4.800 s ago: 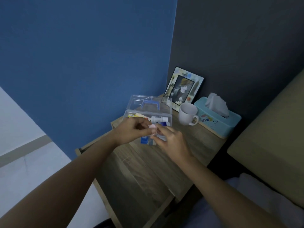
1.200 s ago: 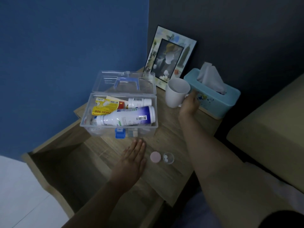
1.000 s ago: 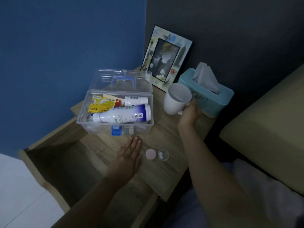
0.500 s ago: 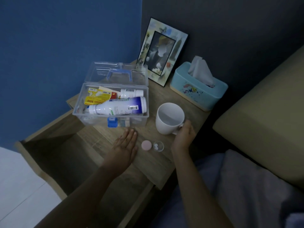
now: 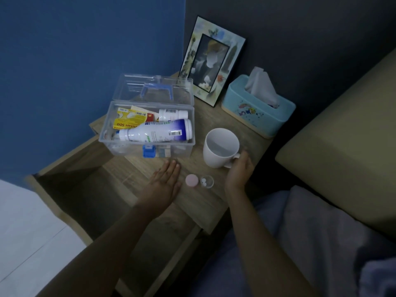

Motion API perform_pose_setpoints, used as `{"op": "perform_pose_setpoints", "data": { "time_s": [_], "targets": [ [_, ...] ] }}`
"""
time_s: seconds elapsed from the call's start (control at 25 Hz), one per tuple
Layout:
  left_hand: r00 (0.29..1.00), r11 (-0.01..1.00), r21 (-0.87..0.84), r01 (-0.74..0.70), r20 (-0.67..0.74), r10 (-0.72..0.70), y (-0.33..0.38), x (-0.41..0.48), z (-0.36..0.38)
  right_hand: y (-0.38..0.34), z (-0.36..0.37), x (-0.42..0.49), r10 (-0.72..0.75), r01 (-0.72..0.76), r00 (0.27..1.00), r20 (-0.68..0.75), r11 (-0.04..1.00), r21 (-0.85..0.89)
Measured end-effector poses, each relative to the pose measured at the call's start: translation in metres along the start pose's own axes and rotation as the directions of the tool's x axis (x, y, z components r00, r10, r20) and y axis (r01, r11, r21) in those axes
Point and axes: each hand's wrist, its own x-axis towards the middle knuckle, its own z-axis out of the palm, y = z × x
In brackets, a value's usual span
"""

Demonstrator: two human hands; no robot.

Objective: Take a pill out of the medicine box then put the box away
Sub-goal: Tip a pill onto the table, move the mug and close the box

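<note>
A person's two bare forearms reach over a wooden bedside table in dim light. The left hand lies flat, palm down, fingers straight and together, holding nothing. Just right of it sit a pink cap and a small clear cup with two white pills inside. The right hand curls around the handle of a white mug standing on the table. Behind the left hand, the clear medicine box is open, lid tilted back, holding a large white bottle lying on its side, a smaller bottle and a yellow packet. Farther back stand a picture frame and a blue tissue box.
</note>
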Motion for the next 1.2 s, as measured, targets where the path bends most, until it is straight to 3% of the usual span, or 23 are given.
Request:
{"op": "perform_pose_setpoints", "data": {
  "time_s": [0.12,0.2,0.4,0.48,0.56,0.68,0.8,0.96,1.2],
  "targets": [
    [0.998,0.999,0.025,-0.023,0.052,0.022,0.003,0.000,-0.014,-0.011,-0.005,-0.003,0.034,-0.030,0.999,0.022,0.988,-0.154],
    [0.999,0.999,-0.015,-0.046,-0.015,0.046,0.008,-0.005,-0.027,-0.019,-0.010,-0.003,0.039,-0.027,0.998,0.045,0.970,-0.243],
    [0.946,0.983,0.044,-0.178,-0.267,0.183,0.014,-0.019,-0.078,-0.070,0.006,0.013,-0.255,0.314,0.947,0.195,0.865,-0.391],
    [0.920,0.994,0.002,-0.107,-0.380,0.100,0.003,-0.016,-0.098,-0.093,0.036,0.019,-0.361,0.475,0.873,0.329,0.785,-0.399],
    [0.900,0.990,-0.138,0.027,-0.427,-0.084,-0.015,-0.011,-0.114,-0.104,0.074,0.024,-0.375,0.565,0.804,0.462,0.726,-0.393],
    [0.860,0.927,-0.278,0.252,-0.375,-0.346,-0.047,-0.001,-0.124,-0.096,0.127,0.035,-0.203,0.597,0.756,0.622,0.605,-0.527],
    [0.850,0.859,-0.346,0.378,-0.239,-0.470,-0.073,0.009,-0.125,-0.075,0.165,0.043,-0.003,0.552,0.768,0.641,0.512,-0.659],
    [0.809,0.745,-0.497,0.445,-0.134,-0.572,-0.081,0.019,-0.123,-0.057,0.192,0.053,0.275,0.304,0.820,0.501,0.532,-0.790],
    [0.789,0.761,-0.524,0.383,-0.243,-0.565,-0.079,0.015,-0.128,-0.057,0.202,0.060,0.313,0.164,0.778,0.545,0.736,-0.657]
  ]
}}
